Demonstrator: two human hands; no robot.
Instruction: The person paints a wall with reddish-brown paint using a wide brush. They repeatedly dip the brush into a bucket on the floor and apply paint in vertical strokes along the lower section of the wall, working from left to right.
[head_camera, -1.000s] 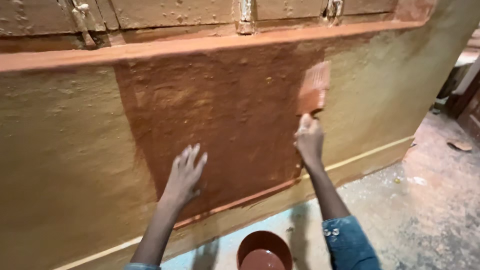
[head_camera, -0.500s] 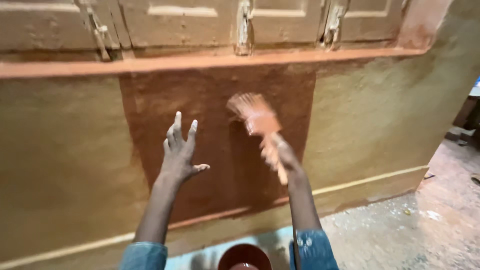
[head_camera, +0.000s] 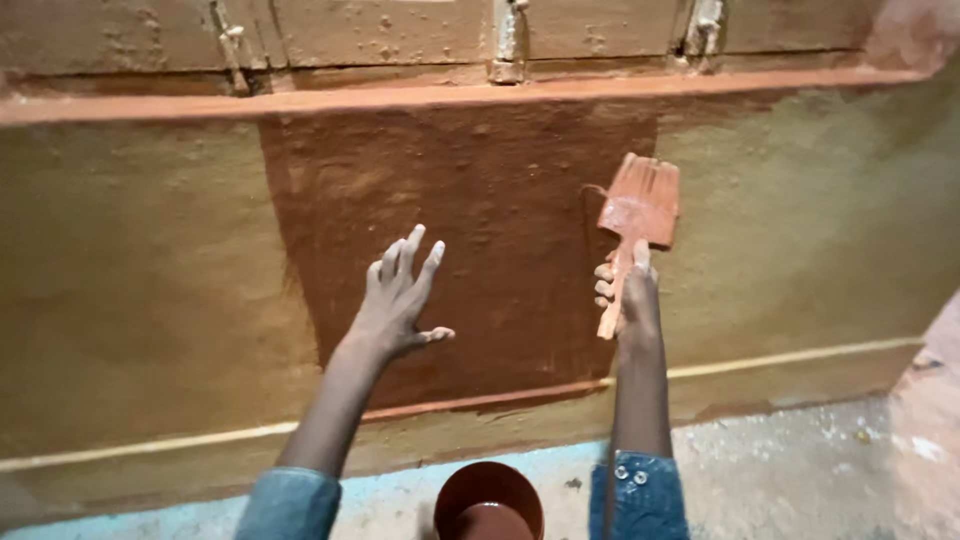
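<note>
Right hand (head_camera: 630, 300) is gripping the handle of a wide paintbrush (head_camera: 638, 212), bristles up, lying against the right edge of the red-brown painted patch (head_camera: 470, 240) on the ochre wall (head_camera: 140, 280). Left hand (head_camera: 395, 300) is spreading open, fingers splayed, over the patch. A round paint bowl (head_camera: 488, 500) is sitting on the floor (head_camera: 800, 470) below, between the forearms.

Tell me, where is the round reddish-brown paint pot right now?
The round reddish-brown paint pot sits at the bottom middle of the head view, on the floor below the painted wall patch, between the person's two blue-sleeved forearms.
</note>
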